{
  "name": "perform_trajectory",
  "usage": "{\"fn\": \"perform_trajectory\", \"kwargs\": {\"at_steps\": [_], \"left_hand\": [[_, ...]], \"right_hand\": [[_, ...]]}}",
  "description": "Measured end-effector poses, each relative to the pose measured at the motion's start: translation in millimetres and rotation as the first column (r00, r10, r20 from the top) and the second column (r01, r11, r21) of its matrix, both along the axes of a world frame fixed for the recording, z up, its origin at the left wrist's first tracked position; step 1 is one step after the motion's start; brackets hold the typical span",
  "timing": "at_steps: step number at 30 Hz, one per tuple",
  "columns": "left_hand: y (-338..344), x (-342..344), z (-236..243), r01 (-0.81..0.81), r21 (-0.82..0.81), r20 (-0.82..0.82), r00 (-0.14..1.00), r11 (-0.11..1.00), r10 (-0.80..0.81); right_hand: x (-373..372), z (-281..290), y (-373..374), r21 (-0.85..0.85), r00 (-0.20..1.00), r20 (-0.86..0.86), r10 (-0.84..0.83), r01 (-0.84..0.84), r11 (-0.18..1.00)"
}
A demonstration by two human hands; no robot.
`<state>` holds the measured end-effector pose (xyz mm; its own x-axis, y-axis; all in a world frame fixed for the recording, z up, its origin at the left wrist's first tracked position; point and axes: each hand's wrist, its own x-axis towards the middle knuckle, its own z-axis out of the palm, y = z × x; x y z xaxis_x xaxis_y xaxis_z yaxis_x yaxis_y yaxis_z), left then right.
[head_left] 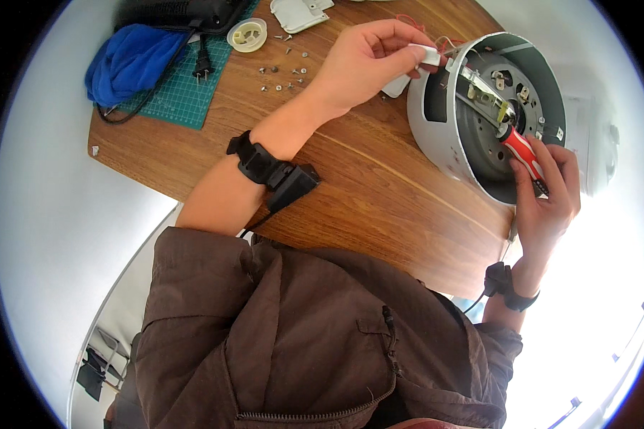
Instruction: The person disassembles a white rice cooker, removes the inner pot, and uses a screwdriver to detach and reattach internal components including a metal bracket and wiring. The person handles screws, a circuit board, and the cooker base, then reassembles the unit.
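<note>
A round white appliance housing [436, 146] lies at the right of the table, its open underside showing a dark metal pan, brackets and terminals. My right hand [549, 182] is closed round the red and black handle of a screwdriver [524, 156], which reaches into the housing; its tip is hard to make out among the metal parts. At the housing's far left rim, my left hand [372, 63] pinches a small white plastic piece [429, 56]. Thin red wires [412, 23] run beside those fingers. A white flat part [396, 86] lies partly hidden under that hand.
Several loose screws [279, 86] lie left of my left hand. Beyond them are a round cream cap [247, 36] and a white plastic cover [300, 13]. A green cutting mat [182, 96] carries a blue cloth [132, 64] and a black plug [204, 66].
</note>
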<state>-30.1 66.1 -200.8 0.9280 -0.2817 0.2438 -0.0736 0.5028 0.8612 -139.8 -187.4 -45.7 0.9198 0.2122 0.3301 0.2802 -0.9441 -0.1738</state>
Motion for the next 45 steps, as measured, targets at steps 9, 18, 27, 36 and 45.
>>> {"fn": "perform_trajectory", "kwargs": {"at_steps": [9,18,27,36,45], "left_hand": [[-6,-8,6,-0.017,-0.074,-0.124,0.992,0.997,0.008],[-11,-12,8,-0.028,-0.144,-0.188,0.982,0.989,0.0],[-12,-15,22,0.014,-0.106,-0.281,0.959,0.994,-0.044],[-25,-15,28,-0.111,-0.042,-0.163,0.981,0.993,0.103],[-29,-18,30,-0.168,0.101,-0.085,0.981,0.981,0.176]], "right_hand": [[0,0,0,-0.01,1.0,-0.002,0.002,-0.002,1.0],[0,1,1,0.002,1.0,0.005,0.011,-0.011,1.0],[-1,0,1,-0.019,1.0,0.018,0.017,-0.017,1.0],[0,-1,2,-0.028,0.999,0.028,0.019,-0.019,0.999],[0,-1,2,-0.035,0.999,0.028,0.029,-0.028,0.999]]}}
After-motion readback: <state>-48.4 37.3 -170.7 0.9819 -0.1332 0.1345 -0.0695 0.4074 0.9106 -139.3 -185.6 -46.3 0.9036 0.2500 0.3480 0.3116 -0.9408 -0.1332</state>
